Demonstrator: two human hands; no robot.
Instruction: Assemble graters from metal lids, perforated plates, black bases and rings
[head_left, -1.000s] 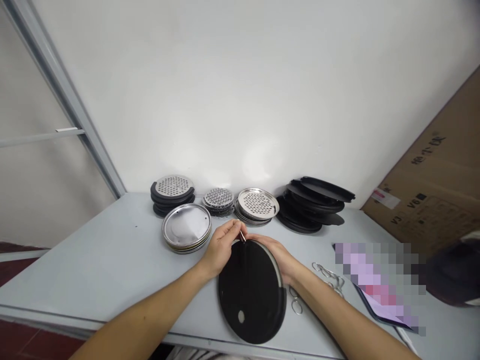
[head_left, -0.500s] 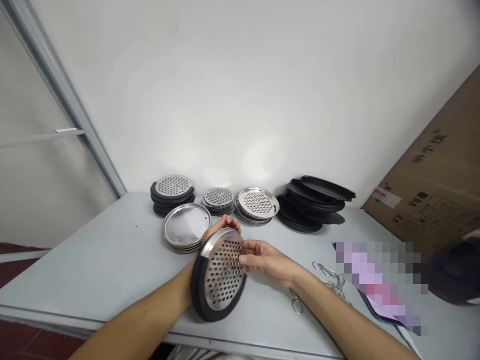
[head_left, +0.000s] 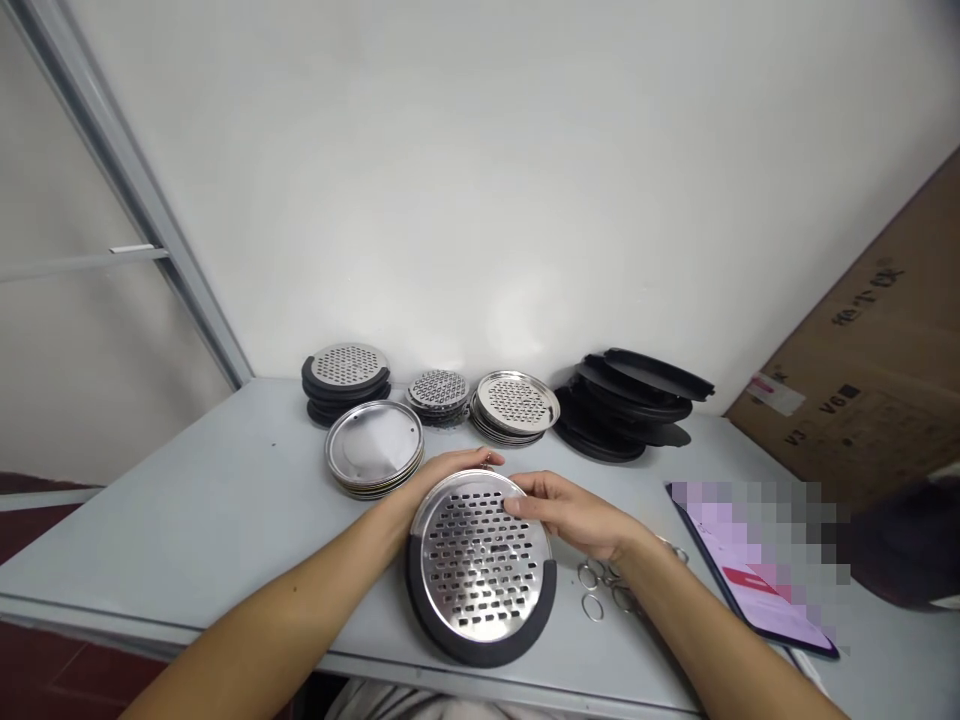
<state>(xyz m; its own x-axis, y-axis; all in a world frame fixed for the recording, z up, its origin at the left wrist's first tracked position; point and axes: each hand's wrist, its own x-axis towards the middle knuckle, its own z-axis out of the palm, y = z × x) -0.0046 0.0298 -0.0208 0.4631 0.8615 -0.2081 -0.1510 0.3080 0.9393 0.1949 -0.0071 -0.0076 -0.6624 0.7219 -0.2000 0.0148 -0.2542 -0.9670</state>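
Observation:
A round metal grater (head_left: 487, 560) with rows of slots faces me, tilted up above the table's front part. A black rim piece (head_left: 480, 655) wraps its lower edge. My right hand (head_left: 559, 510) pinches the grater's upper right edge, thumb on the slotted face and fingers behind. Behind the disc, my left hand (head_left: 454, 465) reaches around its upper left side and supports it. Most of that hand is hidden; only the back of it and some fingertips show over the top edge, with something small and shiny beside them.
Along the wall stand black-rimmed graters (head_left: 349, 368), small slotted discs (head_left: 439, 390), rimmed slotted discs (head_left: 517, 402) and black round parts (head_left: 637, 405). Plain metal discs (head_left: 373, 445) are stacked nearer. Metal rings (head_left: 592, 607) lie by my right forearm. A tablet (head_left: 750, 580) and cardboard box (head_left: 862, 370) are rightward.
The grater has turned from a slanted, sideways pose to face me more squarely, moving slightly right. Both hands have moved a little to the right with it.

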